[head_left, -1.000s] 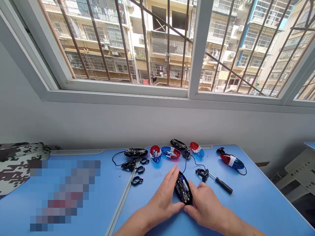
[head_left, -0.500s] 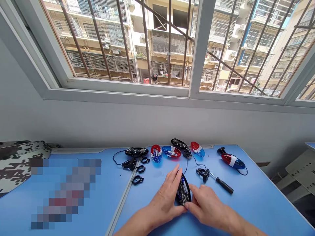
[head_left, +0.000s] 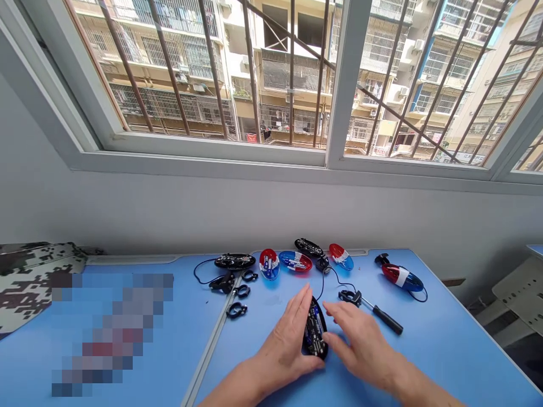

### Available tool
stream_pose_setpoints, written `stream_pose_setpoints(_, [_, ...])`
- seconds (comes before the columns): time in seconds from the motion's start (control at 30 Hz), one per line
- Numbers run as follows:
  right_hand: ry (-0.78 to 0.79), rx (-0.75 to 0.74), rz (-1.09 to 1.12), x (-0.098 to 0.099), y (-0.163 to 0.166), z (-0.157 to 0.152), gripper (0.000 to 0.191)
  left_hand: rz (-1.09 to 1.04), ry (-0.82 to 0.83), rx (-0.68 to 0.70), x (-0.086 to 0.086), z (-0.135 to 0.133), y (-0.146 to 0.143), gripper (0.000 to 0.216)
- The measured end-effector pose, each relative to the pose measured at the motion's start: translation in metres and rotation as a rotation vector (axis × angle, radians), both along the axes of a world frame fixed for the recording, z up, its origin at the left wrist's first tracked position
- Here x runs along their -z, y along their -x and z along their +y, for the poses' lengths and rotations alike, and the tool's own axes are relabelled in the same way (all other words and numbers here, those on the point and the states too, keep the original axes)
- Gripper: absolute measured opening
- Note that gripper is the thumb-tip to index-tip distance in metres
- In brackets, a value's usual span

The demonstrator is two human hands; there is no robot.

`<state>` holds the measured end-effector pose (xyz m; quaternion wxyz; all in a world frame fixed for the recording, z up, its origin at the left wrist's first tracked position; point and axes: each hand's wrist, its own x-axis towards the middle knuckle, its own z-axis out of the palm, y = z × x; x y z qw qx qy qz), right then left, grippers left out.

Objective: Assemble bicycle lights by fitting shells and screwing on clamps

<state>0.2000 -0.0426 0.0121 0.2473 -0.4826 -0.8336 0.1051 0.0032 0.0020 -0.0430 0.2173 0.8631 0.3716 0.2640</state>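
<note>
A black oval bike-light base (head_left: 315,330) with its inner parts exposed lies on the blue table between my hands, its cable running up from the far end. My left hand (head_left: 285,333) steadies it, with straight fingers along its left side and the thumb at its near end. My right hand (head_left: 356,342) is open beside its right edge, index finger and thumb apart; the thumb tip is close to the edge, and I cannot tell if it touches. Beyond the right hand lie a black clamp mount (head_left: 351,296) and a screwdriver (head_left: 387,319) with a black handle.
Red-and-blue light covers (head_left: 296,261) lie along the back edge, near another black base (head_left: 309,247). To their left is a wired black base (head_left: 235,261) with several ring clamps (head_left: 236,310). A complete light (head_left: 401,278) lies right. Camouflage cloth (head_left: 38,282) covers the left corner.
My right hand has let go of the base's right edge; its fingers have spread and moved slightly right. My left hand stays against the base.
</note>
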Motion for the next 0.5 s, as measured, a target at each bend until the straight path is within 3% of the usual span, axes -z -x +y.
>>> stream_pose_setpoints(0.1, [-0.149,-0.047,0.043,0.007,-0.002,0.005,0.038,-0.016,-0.018,-0.008,0.006,0.002,-0.001,0.132])
stream_pose_setpoints(0.3, [-0.273,-0.064,0.051,0.017,0.0,0.012,0.038,-0.025,-0.029,0.0,0.01,0.003,-0.001,0.133])
stream_pose_setpoints(0.5, [-0.338,-0.081,0.076,0.016,0.001,0.014,0.037,0.026,0.05,0.002,-0.001,0.0,-0.003,0.138])
